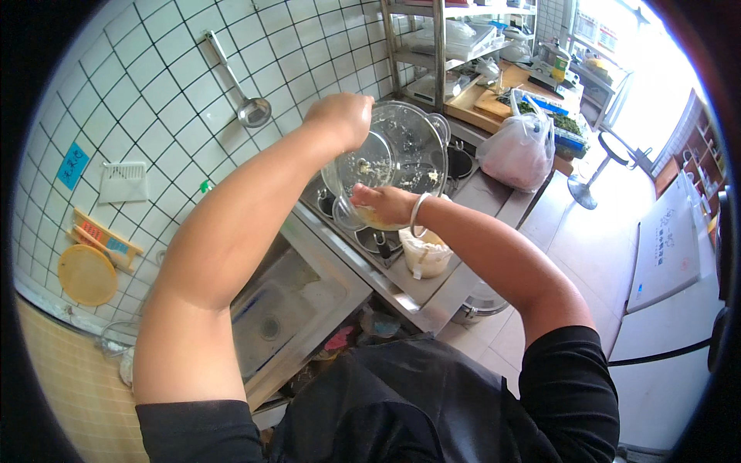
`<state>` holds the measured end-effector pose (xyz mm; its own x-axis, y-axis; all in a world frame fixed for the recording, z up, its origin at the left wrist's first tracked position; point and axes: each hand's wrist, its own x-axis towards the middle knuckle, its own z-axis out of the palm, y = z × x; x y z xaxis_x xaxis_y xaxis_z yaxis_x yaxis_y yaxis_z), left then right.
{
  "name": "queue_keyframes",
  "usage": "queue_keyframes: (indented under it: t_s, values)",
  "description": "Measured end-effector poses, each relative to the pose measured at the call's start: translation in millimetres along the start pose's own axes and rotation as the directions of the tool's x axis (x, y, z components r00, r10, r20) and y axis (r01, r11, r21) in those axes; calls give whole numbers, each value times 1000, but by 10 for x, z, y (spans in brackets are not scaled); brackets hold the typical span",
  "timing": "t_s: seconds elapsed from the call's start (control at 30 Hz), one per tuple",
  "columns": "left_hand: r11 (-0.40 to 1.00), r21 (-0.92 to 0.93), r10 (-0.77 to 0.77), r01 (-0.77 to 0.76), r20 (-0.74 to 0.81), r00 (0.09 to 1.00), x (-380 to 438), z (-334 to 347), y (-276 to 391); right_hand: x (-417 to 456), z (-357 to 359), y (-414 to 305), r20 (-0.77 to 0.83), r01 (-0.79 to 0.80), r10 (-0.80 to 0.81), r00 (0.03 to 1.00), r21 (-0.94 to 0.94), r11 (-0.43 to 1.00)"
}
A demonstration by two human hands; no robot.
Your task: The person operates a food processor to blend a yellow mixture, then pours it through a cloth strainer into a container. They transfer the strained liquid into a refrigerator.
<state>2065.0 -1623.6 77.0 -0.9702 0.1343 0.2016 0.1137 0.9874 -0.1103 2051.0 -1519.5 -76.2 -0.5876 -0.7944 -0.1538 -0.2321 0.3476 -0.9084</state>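
A clear round plastic tub (414,142) with side lugs is tilted in front of me, its inside smeared with pale crumbs and scraps. My left hand (340,118) grips its rim at the upper left. My right hand (385,205), with a pale bangle at the wrist, is at the tub's lower side, and something yellowish shows by its palm; whether the fingers grip the wall cannot be told. Just below the right wrist, a white container with a liner (427,254) stands on the steel counter, its rim partly hidden by that hand.
A sink basin (272,327) lies below my left arm. Burner-like fittings sit in the steel counter (399,289). A filled plastic bag (518,151) stands at the counter's right edge. Beyond are wooden boards and a metal shelf rack (440,58). A ladle (253,111) hangs on the tiled wall.
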Motion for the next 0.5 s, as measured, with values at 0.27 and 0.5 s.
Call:
queue_keyframes:
  t_s: [0.27,0.5]
  values:
    - [999,-36,-28,30,62,998,456,222,486,-448,-534,371,-102,-48,36,994,-120,992]
    - [996,83,-30,19,130,991,686,450,691,-612,-669,622,-139,47,-59,989,-88,995]
